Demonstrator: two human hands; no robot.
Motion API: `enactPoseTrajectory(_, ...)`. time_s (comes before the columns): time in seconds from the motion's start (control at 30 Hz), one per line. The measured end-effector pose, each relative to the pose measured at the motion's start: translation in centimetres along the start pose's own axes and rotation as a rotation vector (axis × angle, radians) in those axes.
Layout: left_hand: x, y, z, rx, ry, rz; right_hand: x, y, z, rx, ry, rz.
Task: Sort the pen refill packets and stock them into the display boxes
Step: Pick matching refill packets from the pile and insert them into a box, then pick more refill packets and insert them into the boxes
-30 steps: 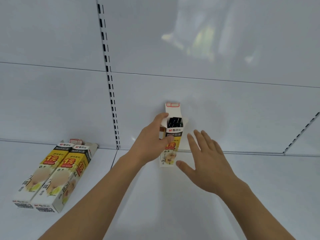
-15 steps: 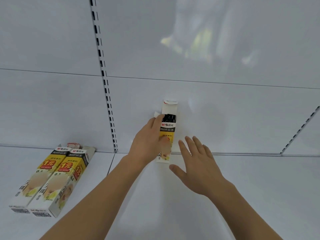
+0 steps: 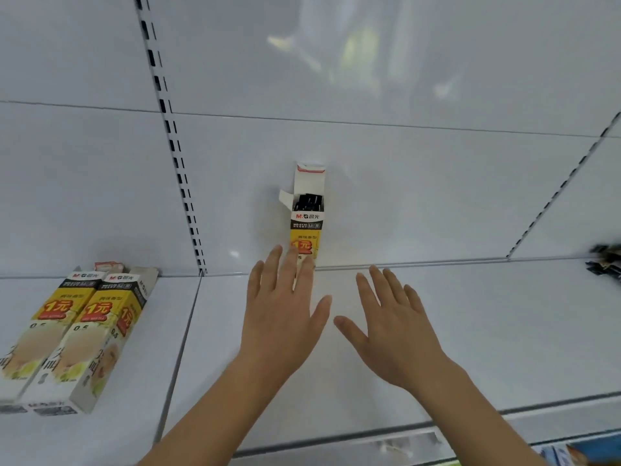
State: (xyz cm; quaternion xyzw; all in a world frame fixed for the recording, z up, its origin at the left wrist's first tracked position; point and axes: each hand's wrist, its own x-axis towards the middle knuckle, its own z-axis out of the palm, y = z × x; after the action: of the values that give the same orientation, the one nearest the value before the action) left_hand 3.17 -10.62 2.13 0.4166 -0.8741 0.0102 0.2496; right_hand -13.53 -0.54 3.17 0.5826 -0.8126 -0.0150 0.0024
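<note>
Left hand (image 3: 280,317) fingers (image 3: 285,264) straight before box (image 3: 305,227).

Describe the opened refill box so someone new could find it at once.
Start at the white shelf and look to its back wall, past the left hand. The open box stands upright there alone, flaps up, black refills showing; the two boxes at left lie flat.
</note>
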Motion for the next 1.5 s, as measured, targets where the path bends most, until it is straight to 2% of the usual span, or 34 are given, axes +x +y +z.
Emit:
enactPoseTrajectory(0.27, -2.5, 7.0, 0.9, -0.004, -0.310, 0.075, -6.8, 5.8, 1.1, 0.024, -0.027, 0.108)
enactPoseTrajectory(0.37, -2.7, 10.8, 0.5, -0.033, -0.318, 0.117, -9.1, 9.0, 0.5, 0.041, 0.002, 0.131)
enactPoseTrajectory(0.5, -3.0, 17.0, 0.9, -0.075, -0.254, 0.169, -12.4, 14.8, 0.1, 0.090, 0.023, 0.142)
enactPoseTrajectory(0.73, -3.3, 30.6, 2.6, -0.136, -0.222, 0.272, -19.0, 27.8, -0.5, 0.136, 0.125, 0.168)
enactPoseTrajectory(0.9, -2.1, 39.7, 5.5, -0.163, -0.239, 0.370, -22.1, 36.9, 0.0, 0.149, 0.115, 0.245)
enactPoseTrajectory(1.17, 3.0, 50.5, 12.7, -0.198, -0.282, 0.491, -22.3, 49.1, 2.1, 0.115, 0.120, 0.366)
enactPoseTrajectory(1.5, 12.3, 62.5, 20.7, -0.254, -0.308, 0.524, -18.0, 63.6, 1.1, 0.011, 0.067, 0.446)
